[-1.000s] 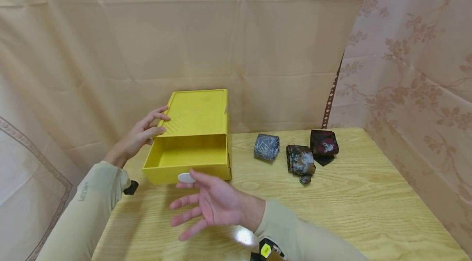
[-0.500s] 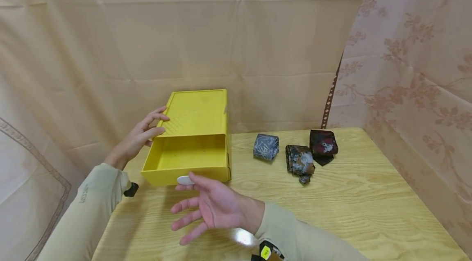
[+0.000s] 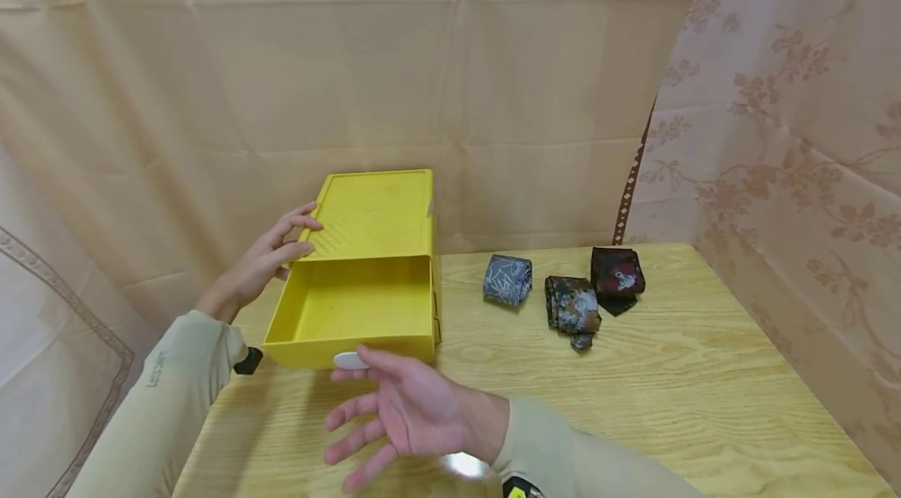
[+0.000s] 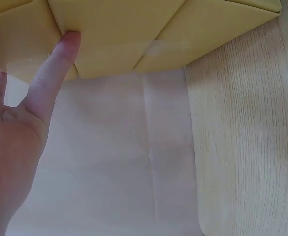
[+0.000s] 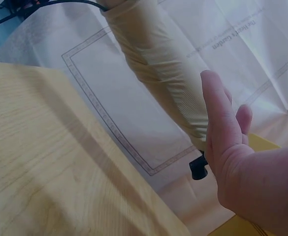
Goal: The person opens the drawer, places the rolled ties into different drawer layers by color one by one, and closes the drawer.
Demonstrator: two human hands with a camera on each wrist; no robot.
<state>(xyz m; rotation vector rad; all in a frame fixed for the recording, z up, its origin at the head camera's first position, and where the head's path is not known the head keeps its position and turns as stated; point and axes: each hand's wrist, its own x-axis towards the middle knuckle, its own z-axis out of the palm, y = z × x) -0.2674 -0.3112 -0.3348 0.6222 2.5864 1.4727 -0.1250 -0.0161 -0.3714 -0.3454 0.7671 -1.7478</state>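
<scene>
A yellow drawer box [image 3: 373, 213] stands on the table, its drawer [image 3: 352, 353] pulled partly out with nothing inside. My right hand [image 3: 422, 408] pinches the white oval handle [image 3: 349, 360] on the drawer front between thumb and index finger; the other fingers are spread below it. On the box's left side rests my left hand [image 3: 263, 259], fingers fairly straight at the top edge. In the left wrist view its thumb [image 4: 55, 69] presses against the yellow side wall. The right wrist view shows my right hand [image 5: 230, 142] from its edge, with the handle hidden.
Right of the box lie three rolled neckties: a grey one [image 3: 508, 279], a brown floral one [image 3: 573, 305] and a dark red one [image 3: 619, 275]. All stand on the wood-grain table [image 3: 669, 381]. Beige curtain [image 3: 549, 91] hangs close behind.
The drawer has slid a little further out toward me, with my right hand moving along on its handle. The left hand and the neckties have stayed in place.
</scene>
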